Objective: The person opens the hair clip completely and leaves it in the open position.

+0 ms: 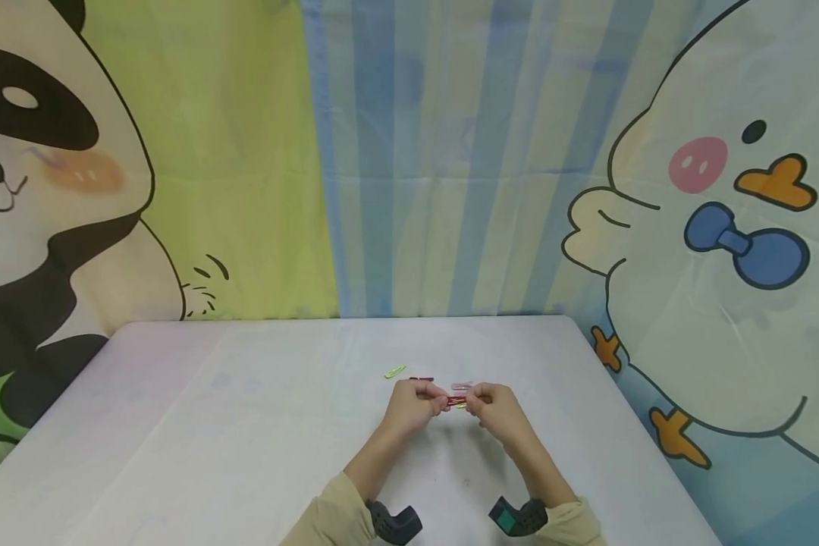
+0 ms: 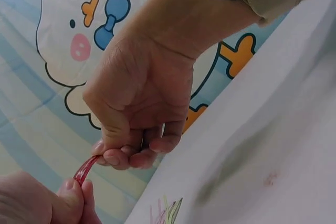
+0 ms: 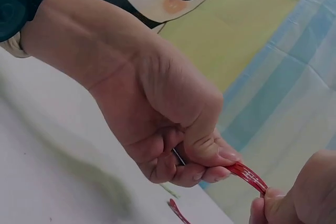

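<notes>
Both hands meet over the table, with a red snap hair clip (image 1: pixel 456 400) stretched between them. My left hand (image 1: pixel 412 407) pinches one end between thumb and fingertips, its other fingers curled in. At the opposite end, my right hand (image 1: pixel 500 410) pinches the clip the same way. The right wrist view shows the clip's glossy red middle (image 3: pixel 247 176) bare between the fingertips, slightly bowed. In the left wrist view the clip (image 2: pixel 84 170) slants between the two thumbs. Its ends are hidden under the fingers.
Beyond the hands, a green hair clip (image 1: pixel 394 371), a dark red one (image 1: pixel 421 378) and a pink one (image 1: pixel 462 386) lie on the white table (image 1: pixel 246 425). A patterned curtain (image 1: pixel 423 152) hangs behind the table. Each wrist wears a dark device (image 1: pixel 394 523).
</notes>
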Demonstrator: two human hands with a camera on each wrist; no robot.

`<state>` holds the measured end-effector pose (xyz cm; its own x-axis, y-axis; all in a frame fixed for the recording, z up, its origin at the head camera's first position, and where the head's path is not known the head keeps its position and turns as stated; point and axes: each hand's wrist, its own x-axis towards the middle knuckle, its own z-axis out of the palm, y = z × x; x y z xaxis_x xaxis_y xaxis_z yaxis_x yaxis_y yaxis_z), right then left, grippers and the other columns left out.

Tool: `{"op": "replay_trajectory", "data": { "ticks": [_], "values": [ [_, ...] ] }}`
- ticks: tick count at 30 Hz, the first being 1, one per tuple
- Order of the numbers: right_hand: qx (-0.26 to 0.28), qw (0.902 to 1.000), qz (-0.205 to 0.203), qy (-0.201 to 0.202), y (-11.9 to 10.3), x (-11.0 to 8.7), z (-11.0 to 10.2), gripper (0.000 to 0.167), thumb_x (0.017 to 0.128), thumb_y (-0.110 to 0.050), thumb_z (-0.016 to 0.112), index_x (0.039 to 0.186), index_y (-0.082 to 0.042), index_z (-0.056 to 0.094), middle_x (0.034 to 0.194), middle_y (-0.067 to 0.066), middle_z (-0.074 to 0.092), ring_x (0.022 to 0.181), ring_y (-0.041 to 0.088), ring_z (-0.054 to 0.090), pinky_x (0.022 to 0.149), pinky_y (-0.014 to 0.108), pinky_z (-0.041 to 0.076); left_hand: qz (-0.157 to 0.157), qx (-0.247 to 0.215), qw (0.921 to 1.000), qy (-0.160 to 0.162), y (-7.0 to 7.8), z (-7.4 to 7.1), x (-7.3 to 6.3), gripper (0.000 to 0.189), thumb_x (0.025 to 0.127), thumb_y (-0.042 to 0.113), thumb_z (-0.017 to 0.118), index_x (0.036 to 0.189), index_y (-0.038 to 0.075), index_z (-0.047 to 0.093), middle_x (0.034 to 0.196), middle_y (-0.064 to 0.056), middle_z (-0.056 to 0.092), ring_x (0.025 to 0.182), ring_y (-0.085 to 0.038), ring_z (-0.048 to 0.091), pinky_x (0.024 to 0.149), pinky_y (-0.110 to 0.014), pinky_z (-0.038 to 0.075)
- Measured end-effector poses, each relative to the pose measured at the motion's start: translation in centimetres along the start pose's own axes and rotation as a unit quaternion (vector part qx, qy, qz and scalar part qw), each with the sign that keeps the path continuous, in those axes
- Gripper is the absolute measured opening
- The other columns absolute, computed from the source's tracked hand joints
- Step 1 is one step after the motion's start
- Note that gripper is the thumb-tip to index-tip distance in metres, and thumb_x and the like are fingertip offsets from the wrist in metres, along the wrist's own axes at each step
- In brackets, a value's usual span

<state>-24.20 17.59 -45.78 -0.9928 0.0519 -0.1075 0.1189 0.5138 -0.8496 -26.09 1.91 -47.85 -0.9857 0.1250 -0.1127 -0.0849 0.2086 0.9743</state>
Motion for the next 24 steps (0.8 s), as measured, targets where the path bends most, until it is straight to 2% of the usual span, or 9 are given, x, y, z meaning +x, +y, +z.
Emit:
{"op": "replay_trajectory", "data": {
  "ticks": [4, 8, 14, 18, 21, 24],
  "values": [
    [0.001, 1.0, 0.006, -0.002, 0.2, 0.2, -0.6, 0.016, 0.094, -0.014, 0.057, 0.092, 0.0, 0.065, 0.081, 0.006, 0.062, 0.077, 0.017, 0.052, 0.065, 0.027, 0.046, 0.071, 0.039, 0.9965, -0.019, -0.3, -0.5, 0.3, 0.006, 0.084, 0.014, 0.071, 0.086, 0.009, 0.074, 0.079, -0.001, 0.072, 0.07, -0.01, 0.057, 0.062, -0.025, 0.045],
    [0.005, 0.9999, 0.011, -0.008, 0.5, 0.5, -1.1, 0.018, 0.094, -0.016, 0.059, 0.096, 0.0, 0.067, 0.084, 0.007, 0.063, 0.079, 0.018, 0.052, 0.067, 0.028, 0.047, 0.161, 0.098, 0.9817, -0.03, -0.7, -0.9, 0.5, 0.013, 0.084, 0.023, 0.072, 0.095, 0.016, 0.074, 0.08, 0.006, 0.069, 0.07, -0.007, 0.053, 0.059, -0.022, 0.043],
    [0.018, 0.9996, 0.018, -0.013, 0.8, 0.8, -1.3, 0.018, 0.093, -0.016, 0.059, 0.096, 0.001, 0.067, 0.082, 0.006, 0.063, 0.079, 0.018, 0.053, 0.066, 0.028, 0.046, 0.275, 0.171, 0.9461, -0.016, -1.1, -1.2, 0.6, 0.019, 0.079, 0.02, 0.077, 0.098, 0.018, 0.074, 0.083, 0.01, 0.07, 0.071, -0.002, 0.055, 0.061, -0.02, 0.042],
    [0.017, 0.9996, 0.018, -0.014, 0.9, 0.9, -1.3, 0.018, 0.094, -0.016, 0.059, 0.097, 0.0, 0.067, 0.082, 0.006, 0.063, 0.079, 0.019, 0.054, 0.067, 0.029, 0.047, 0.346, 0.22, 0.9121, -0.003, -1.4, -1.3, 0.9, 0.017, 0.078, 0.019, 0.077, 0.095, 0.016, 0.075, 0.084, 0.007, 0.071, 0.073, -0.002, 0.056, 0.065, -0.027, 0.049],
    [0.008, 0.9997, 0.015, -0.017, 1.0, 0.9, -1.4, 0.019, 0.093, -0.016, 0.059, 0.098, 0.0, 0.067, 0.083, 0.005, 0.065, 0.08, 0.018, 0.055, 0.067, 0.029, 0.048, 0.382, 0.241, 0.8922, 0.002, -1.6, -1.3, 1.0, 0.016, 0.078, 0.018, 0.077, 0.094, 0.015, 0.075, 0.082, 0.006, 0.071, 0.074, -0.003, 0.057, 0.068, -0.028, 0.052],
    [0.001, 0.9996, 0.015, -0.022, 1.0, 1.0, -1.5, 0.019, 0.093, -0.018, 0.06, 0.098, -0.001, 0.068, 0.083, 0.004, 0.067, 0.081, 0.018, 0.057, 0.067, 0.029, 0.048, 0.399, 0.253, 0.8814, 0.01, -1.6, -1.5, 1.0, 0.016, 0.078, 0.018, 0.077, 0.094, 0.015, 0.076, 0.08, 0.006, 0.071, 0.074, -0.003, 0.058, 0.068, -0.022, 0.05]
  ]
}}
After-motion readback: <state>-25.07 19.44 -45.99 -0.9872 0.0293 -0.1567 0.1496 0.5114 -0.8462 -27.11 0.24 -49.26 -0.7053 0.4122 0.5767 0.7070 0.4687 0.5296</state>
